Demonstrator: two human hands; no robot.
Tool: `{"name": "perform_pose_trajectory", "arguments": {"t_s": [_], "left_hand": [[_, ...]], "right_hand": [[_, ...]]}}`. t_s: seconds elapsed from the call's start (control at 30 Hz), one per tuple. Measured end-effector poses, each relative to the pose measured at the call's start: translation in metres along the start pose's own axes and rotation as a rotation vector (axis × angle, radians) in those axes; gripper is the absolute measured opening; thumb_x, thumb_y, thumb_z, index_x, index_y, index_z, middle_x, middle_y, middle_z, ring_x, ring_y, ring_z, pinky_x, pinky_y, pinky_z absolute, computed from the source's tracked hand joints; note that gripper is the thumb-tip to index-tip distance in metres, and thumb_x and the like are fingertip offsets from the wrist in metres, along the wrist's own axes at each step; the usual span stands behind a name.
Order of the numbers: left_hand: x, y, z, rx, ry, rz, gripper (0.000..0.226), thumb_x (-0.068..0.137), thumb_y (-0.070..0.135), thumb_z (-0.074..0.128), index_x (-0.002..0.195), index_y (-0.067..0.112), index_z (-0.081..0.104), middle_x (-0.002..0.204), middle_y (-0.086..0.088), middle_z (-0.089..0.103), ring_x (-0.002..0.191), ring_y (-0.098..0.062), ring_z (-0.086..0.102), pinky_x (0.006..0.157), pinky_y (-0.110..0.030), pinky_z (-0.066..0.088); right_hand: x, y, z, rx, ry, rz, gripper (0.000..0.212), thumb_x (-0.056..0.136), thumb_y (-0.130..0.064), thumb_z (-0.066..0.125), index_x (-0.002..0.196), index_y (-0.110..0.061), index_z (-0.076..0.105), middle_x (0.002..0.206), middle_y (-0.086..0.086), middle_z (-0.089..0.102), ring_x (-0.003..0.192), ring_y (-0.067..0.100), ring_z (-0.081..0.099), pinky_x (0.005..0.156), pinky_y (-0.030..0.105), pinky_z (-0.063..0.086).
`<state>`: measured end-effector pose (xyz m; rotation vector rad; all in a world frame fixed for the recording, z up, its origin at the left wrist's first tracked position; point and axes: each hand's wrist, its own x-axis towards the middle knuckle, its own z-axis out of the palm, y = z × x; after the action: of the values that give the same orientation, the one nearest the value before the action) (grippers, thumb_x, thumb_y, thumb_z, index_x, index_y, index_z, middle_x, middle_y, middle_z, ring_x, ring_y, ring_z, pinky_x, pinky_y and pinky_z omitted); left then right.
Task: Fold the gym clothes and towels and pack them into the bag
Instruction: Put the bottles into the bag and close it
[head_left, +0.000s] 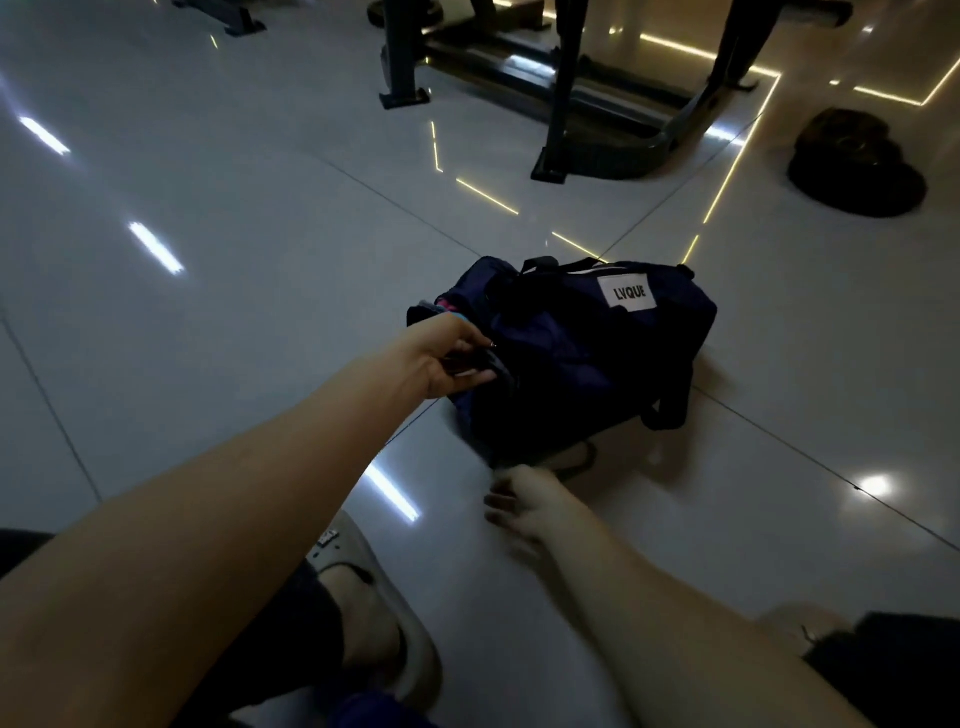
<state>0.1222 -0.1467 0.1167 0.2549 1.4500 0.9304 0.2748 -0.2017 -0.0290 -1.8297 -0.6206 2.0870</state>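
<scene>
Glossy pale floor tiles (208, 291) carry all items; dark machine frames (561, 104) stand at the far edge. Nearest the viewer, below the left grip, a beige sandal (363, 551) is on a foot.

The left grip (452, 358) reaches forward with fingers and thumb clenched round a dark part at the left end of the bag (597, 353); whether that part is a strap or a zip tab cannot be told. Just beyond this grip, bright patterned cloth (449, 306) shows in the bag's end opening. The navy bag lies on the floor to the right of the grip, with a white label (628, 292) facing up.

The right grip (524, 504) is blurred, low at the bag's near edge, fingers loosely bent, nothing seen in them; contact cannot be told. Well beyond and right of it lies a dark heap (857, 166).
</scene>
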Motion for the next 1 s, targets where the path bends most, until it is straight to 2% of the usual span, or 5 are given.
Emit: {"name": "perform_pose_trajectory", "arguments": {"t_s": [0.07,0.2,0.47,0.73,1.0], "left_hand": [[-0.001,-0.002,0.004,-0.016,-0.007,0.000,0.011,0.093,-0.001,0.058,0.082,0.000,0.062,0.078,-0.011,0.061,0.082,-0.021,0.065,0.051,-0.031,0.060],[0.002,-0.004,0.009,-0.032,-0.019,-0.014,0.009,0.091,-0.002,0.059,0.083,-0.002,0.064,0.082,-0.013,0.064,0.086,-0.023,0.066,0.050,-0.030,0.059],[0.006,0.005,0.019,-0.091,-0.028,-0.018,0.011,0.091,-0.001,0.059,0.082,-0.002,0.064,0.080,-0.013,0.064,0.086,-0.022,0.066,0.053,-0.034,0.061],[0.004,0.000,0.022,-0.106,-0.033,-0.019,0.012,0.091,-0.002,0.057,0.080,0.000,0.061,0.076,-0.011,0.061,0.084,-0.022,0.065,0.048,-0.033,0.058],[-0.005,-0.009,0.023,-0.067,-0.090,-0.019,0.017,0.094,-0.001,0.057,0.077,0.002,0.056,0.054,-0.008,0.057,0.080,-0.023,0.061,0.074,-0.037,0.057]], "right_hand": [[0.003,0.007,0.004,0.136,-0.018,0.019,0.007,0.094,-0.003,0.056,0.099,-0.003,0.060,0.092,0.013,0.058,0.082,0.027,0.062,0.063,0.039,0.054],[0.005,0.008,0.004,0.270,0.012,-0.011,0.015,0.095,-0.008,0.061,0.108,-0.002,0.066,0.099,0.012,0.070,0.091,0.024,0.069,0.065,0.036,0.054],[-0.017,0.010,-0.003,0.201,0.014,-0.084,0.011,0.095,-0.012,0.065,0.102,-0.008,0.074,0.099,0.007,0.074,0.092,0.021,0.069,0.079,0.035,0.053],[-0.061,-0.017,-0.010,0.207,-0.002,-0.021,0.014,0.090,-0.008,0.060,0.092,-0.002,0.073,0.076,0.008,0.069,0.064,0.017,0.061,0.055,0.027,0.046],[-0.095,-0.038,-0.022,0.230,0.025,-0.084,0.020,0.094,-0.007,0.055,0.095,0.002,0.072,0.062,0.003,0.057,0.051,0.010,0.044,0.041,0.020,0.033]]}}
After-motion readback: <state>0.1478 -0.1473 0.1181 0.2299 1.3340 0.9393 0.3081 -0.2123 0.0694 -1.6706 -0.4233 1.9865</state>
